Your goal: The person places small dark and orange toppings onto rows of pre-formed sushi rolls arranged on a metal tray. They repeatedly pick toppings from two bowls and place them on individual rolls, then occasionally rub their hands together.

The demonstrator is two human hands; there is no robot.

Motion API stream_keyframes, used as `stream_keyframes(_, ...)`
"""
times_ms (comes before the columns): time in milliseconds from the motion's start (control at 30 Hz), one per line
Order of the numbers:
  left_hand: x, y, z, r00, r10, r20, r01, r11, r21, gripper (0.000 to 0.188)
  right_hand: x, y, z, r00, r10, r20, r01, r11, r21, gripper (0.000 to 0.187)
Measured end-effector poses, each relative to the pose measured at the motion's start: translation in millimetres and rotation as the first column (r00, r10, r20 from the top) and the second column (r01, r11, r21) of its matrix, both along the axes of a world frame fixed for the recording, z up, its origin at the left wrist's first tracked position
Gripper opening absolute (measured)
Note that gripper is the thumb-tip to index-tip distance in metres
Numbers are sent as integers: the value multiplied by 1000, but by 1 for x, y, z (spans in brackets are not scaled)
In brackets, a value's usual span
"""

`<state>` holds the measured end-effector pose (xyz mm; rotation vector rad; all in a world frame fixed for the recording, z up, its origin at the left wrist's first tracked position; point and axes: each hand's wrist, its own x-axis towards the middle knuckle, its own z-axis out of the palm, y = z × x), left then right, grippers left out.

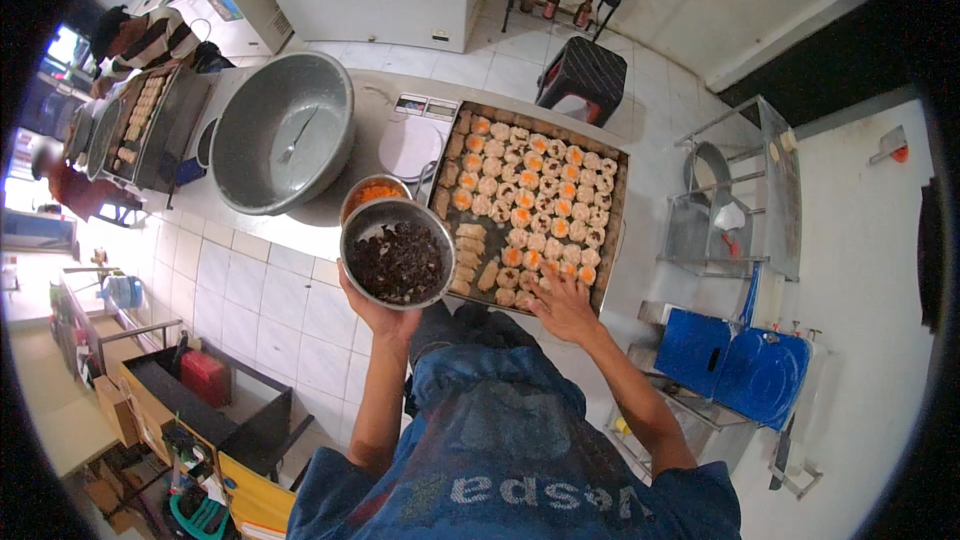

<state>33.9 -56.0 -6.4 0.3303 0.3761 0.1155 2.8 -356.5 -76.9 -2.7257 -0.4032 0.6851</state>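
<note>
My left hand (385,318) grips a round metal bowl (447,290) from its near left side, and the bowl holds dark chopped pieces (398,262) that look like black fungus. My right hand (565,308) reaches over the near edge of a large metal tray (618,185), fingers spread and touching the dumplings there. Rows of pale open-topped dumplings (515,217) fill much of this tray, some topped with orange bits and some with dark bits. Plain folded rolls (468,252) lie along its left side. Whether a small piece sits under my right fingertips is hidden.
Behind the bowl stands a smaller bowl of orange shreds (375,190), partly covered. A kitchen scale (412,145) and a big grey basin (335,155) with a spoon (297,135) are left of the tray. Beyond are a black stool (583,80) and a co-worker (150,40).
</note>
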Motion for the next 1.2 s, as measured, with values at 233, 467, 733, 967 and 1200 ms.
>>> stream_keyframes(233,-2,0,5,1000,-1,-5,1,1000,-3,67,0,-9,-17,990,-117,73,109,988,112,48)
stream_keyframes(467,-12,1,-1,995,-104,2,104,995,8,65,27,-6,13,755,-296,-585,651,445,616,36)
stream_keyframes(733,-13,-19,-5,959,-271,-80,280,948,153,71,36,33,120,730,-218,-648,680,130,722,33)
stream_keyframes(967,-18,-36,-23,901,-408,-149,433,868,242,69,41,64,114,533,-22,-846,845,71,530,42)
stream_keyframes(1200,-16,-38,-15,919,-380,-106,392,911,128,65,49,69,146,903,-19,-429,357,589,725,40)
